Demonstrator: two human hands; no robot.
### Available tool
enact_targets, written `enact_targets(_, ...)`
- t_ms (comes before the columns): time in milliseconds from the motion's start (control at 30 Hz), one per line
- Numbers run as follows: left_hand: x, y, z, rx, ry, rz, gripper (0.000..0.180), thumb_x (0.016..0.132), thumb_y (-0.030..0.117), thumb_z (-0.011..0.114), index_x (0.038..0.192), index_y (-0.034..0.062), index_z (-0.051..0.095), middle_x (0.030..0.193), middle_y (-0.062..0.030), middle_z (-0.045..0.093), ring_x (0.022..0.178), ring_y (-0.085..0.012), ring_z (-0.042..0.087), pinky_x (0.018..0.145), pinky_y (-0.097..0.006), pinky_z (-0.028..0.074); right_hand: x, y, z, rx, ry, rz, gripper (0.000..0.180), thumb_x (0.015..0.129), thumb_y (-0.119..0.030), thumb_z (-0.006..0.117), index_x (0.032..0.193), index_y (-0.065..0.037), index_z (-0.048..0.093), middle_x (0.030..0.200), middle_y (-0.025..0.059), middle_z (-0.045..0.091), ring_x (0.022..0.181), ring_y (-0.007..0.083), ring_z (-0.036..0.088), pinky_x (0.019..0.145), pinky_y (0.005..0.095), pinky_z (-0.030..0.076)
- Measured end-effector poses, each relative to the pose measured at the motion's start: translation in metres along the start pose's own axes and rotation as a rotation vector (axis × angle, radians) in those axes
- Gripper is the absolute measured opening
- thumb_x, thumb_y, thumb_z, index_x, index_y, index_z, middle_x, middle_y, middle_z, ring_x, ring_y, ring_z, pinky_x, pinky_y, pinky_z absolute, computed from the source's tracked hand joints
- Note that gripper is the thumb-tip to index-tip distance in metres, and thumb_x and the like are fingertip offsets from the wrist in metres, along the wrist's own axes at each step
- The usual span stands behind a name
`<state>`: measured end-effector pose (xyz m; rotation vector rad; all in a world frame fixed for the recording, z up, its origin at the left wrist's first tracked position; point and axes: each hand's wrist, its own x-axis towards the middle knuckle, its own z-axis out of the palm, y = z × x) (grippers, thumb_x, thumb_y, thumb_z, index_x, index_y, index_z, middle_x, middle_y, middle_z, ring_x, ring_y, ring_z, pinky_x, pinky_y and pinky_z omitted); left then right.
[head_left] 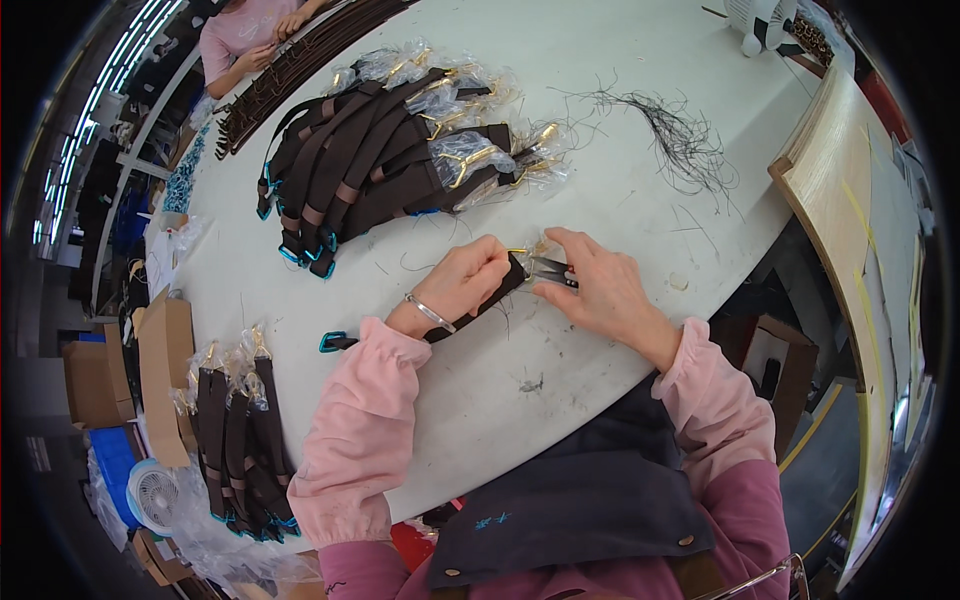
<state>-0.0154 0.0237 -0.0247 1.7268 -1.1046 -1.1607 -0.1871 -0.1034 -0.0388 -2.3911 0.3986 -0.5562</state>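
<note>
My left hand (465, 285), fingers curled closed, grips a dark brown webbing strap (483, 313) just above the white table. One end of the strap carries a blue buckle (332, 342), left of my wrist; the other end, with gold metal hardware in clear plastic, pokes out by my left fingers. Small scissors (553, 273) are held in my right hand (605, 290), their dark blades pointing left at that hardware end. Part of their handles is hidden by my fingers. Whether the blades touch the strap or a thread, I cannot tell.
A large pile of similar straps (350, 170) lies ahead on the left, a smaller bunch (240, 440) at the near left. Black thread scraps (680, 135) sit at the far right. Across the table is another person's hand (257, 58). A wooden board (825, 180) stands at right.
</note>
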Motion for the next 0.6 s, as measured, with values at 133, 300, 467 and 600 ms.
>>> enact_targets(133, 0.008, 0.041, -0.009, -0.402, 0.209, 0.158, 0.025, 0.093, 0.028, 0.048, 0.093, 0.0036, 0.051, 0.082, -0.0041, 0.057, 0.074, -0.0126, 0.056, 0.066, -0.029, 0.047, 0.011, 0.016, 0.002, -0.088, -0.121, 0.021, 0.034, 0.078, -0.026, 0.064, 0.102, -0.006, 0.051, 0.079, 0.0118, 0.063, 0.065, 0.0303, 0.061, 0.055, 0.0399, 0.045)
enact_targets(300, -0.018, 0.015, -0.026, 0.703, 0.242, 0.202, 0.042, 0.078, 0.031, 0.067, 0.105, 0.0021, 0.051, 0.096, -0.0107, 0.057, 0.086, -0.0215, 0.057, 0.076, -0.030, 0.046, 0.020, 0.028, 0.007, -0.216, -0.113, -0.052, 0.023, 0.079, -0.020, 0.062, 0.096, -0.006, 0.054, 0.069, 0.0109, 0.062, 0.064, 0.0318, 0.060, 0.055, 0.0412, 0.044)
enact_targets(467, -0.061, -0.019, -0.018, 0.867, 0.184, -0.103, 0.053, 0.065, 0.029, 0.074, 0.105, 0.0043, 0.050, 0.098, -0.0138, 0.058, 0.090, -0.0266, 0.058, 0.074, -0.036, 0.046, 0.052, 0.012, -0.027, -0.295, -0.231, 0.060, 0.015, 0.078, -0.019, 0.062, 0.079, -0.004, 0.060, 0.066, 0.0141, 0.060, 0.063, 0.0330, 0.059, 0.055, 0.0423, 0.043)
enact_targets(600, -0.074, -0.028, -0.048, 0.648, -0.024, -0.390, 0.056, 0.066, 0.029, 0.071, 0.112, 0.0106, 0.046, 0.104, -0.0164, 0.059, 0.102, -0.0266, 0.055, 0.082, -0.037, 0.044, 0.045, 0.022, -0.034, -0.264, -0.352, 0.191, 0.021, 0.077, -0.026, 0.064, 0.077, -0.005, 0.064, 0.070, 0.0149, 0.063, 0.070, 0.0314, 0.062, 0.061, 0.0447, 0.046)
